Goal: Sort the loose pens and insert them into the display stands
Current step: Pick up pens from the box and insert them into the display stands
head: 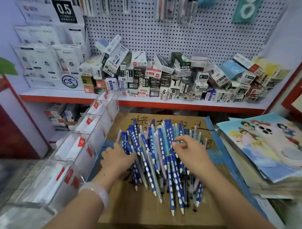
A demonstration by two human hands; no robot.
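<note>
A heap of loose pens [155, 154], mostly dark blue with white drop marks plus some pale blue, grey and pink ones, lies on a cardboard box top [141, 210]. My left hand [117, 158] rests on the heap's left edge, fingers curled over several pens. Over the heap's right side my right hand [191, 153] pinches at a pale blue pen with its fingertips. A clear acrylic display stand [85, 146] with several compartments and red labels stands just left of the box.
A red-edged shelf [147, 101] behind the box carries stacked pen boxes under a pegboard. Illustrated booklets [267, 146] are piled on the right. White display cartons stand at the back left. A pale bangle sits on my left wrist.
</note>
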